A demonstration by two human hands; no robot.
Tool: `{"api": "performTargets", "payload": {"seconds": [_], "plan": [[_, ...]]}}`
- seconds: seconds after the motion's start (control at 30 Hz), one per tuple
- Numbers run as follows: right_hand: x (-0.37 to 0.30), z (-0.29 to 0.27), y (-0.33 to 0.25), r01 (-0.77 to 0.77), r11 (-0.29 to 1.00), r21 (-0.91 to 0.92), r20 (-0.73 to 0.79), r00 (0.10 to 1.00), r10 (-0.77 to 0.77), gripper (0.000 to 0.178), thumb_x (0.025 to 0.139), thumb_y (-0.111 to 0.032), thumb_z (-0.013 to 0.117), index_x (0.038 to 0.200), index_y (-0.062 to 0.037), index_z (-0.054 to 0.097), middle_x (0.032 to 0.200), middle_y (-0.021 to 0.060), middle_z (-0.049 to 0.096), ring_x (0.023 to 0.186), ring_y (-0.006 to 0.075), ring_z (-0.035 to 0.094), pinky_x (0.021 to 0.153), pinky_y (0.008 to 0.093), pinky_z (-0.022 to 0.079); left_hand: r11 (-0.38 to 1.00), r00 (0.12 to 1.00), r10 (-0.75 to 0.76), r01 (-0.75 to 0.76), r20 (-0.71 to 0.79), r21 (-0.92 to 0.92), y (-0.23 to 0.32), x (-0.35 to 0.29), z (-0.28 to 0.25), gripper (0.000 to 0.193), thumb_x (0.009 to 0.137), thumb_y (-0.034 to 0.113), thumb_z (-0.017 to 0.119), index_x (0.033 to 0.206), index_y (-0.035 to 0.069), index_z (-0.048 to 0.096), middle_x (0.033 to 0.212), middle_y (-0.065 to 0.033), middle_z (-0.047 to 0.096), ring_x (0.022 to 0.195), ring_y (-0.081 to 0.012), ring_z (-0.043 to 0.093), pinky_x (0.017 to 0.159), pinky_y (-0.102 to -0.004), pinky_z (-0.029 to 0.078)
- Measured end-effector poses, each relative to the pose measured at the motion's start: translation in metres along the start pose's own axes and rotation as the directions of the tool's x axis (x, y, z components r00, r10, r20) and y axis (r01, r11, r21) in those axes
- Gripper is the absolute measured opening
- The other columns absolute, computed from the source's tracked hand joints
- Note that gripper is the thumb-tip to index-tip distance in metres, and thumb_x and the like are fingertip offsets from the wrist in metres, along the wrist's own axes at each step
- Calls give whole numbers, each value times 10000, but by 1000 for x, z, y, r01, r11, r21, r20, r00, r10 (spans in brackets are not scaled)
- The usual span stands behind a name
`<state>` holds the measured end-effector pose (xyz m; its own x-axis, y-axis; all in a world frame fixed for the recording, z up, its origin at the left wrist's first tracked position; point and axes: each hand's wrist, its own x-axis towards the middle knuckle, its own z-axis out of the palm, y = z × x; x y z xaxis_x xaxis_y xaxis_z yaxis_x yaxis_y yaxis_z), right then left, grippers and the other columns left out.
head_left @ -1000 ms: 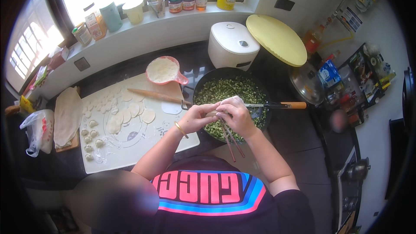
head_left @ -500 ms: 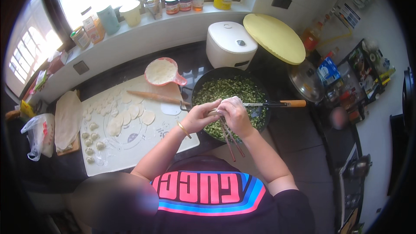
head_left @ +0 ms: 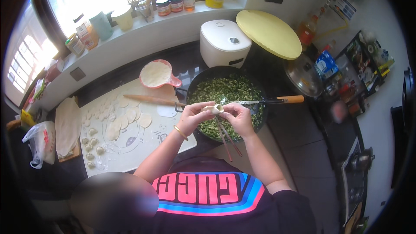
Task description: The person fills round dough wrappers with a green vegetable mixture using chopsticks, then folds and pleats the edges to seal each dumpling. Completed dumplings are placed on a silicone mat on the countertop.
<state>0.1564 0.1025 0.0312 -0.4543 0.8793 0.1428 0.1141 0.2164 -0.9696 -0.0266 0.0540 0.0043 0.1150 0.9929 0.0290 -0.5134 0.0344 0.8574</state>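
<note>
Over the near part of a dark pan [head_left: 195, 87] of chopped green filling [head_left: 227, 87], both my hands hold one dumpling [head_left: 218, 108]. Its pale wrapper is folded up, with an opening showing at the top. My left hand [head_left: 193, 117] pinches the wrapper from the left, a gold bangle [head_left: 180, 132] at its wrist. Fingertips of my right hand [head_left: 241, 118] grip the opposite edge. Below the hands, a pair of chopsticks [head_left: 228, 144] slants out over the pan's near rim. A metal utensil [head_left: 242, 102] lies across the filling, partly behind my right hand.
Left, a floured mat [head_left: 177, 141] carries round wrappers [head_left: 131, 115], dough pieces, several finished dumplings [head_left: 100, 151] and a rolling pin [head_left: 149, 99]. Behind stand a red-rimmed flour cup [head_left: 155, 74] and white rice cooker [head_left: 223, 43]. The pan's wood-ended handle [head_left: 289, 99] juts right.
My hands, bunched together over the dumpling before, have spread slightly apart, so its open top now shows. The whole view has shifted a little.
</note>
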Motion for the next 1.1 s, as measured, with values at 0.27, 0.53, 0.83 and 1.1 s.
{"api": "performTargets", "payload": {"seconds": [0.27, 0.53, 0.83, 1.1], "plan": [[1, -5, 0, 96, 985, -142, -45, 994, -103, 82, 759, -15, 658, 834, 12, 640, 796, 58, 597, 727, 125, 582, 637, 243, 455, 999, 999, 30, -31, 27, 9, -1, 5, 2, 333, 849, 72, 579, 1159, -41, 530, 1066, -126, 604, 964, -167, 591, 863, -303, 489], [3, -5, 8, 298, 925, -238, -121, 935, -332, 124, 726, 9, 666, 850, 12, 657, 831, 87, 611, 741, 163, 585, 635, 256, 461, 1000, 1000, 23, -23, 13, 6, -2, 9, 5, 328, 846, 59, 578, 1156, -37, 533, 1106, -125, 589, 980, -169, 586, 875, -304, 484], [7, -10, -4, 253, 936, -244, -79, 957, -279, 153, 726, 18, 660, 879, 6, 665, 820, 99, 615, 716, 176, 586, 615, 255, 464, 998, 999, 35, -37, 37, 57, 2, 11, 12, 351, 830, 54, 597, 1160, -45, 528, 1099, -119, 594, 980, -168, 586, 873, -286, 476], [11, -10, -4, 347, 898, -271, -90, 920, -383, 106, 722, 29, 652, 825, 6, 653, 799, 103, 618, 729, 200, 589, 613, 278, 472, 991, 999, 12, -18, 42, 135, 2, 15, 8, 346, 804, -9, 613, 1142, -40, 544, 1141, -120, 575, 1017, -154, 561, 884, -261, 457]]}}
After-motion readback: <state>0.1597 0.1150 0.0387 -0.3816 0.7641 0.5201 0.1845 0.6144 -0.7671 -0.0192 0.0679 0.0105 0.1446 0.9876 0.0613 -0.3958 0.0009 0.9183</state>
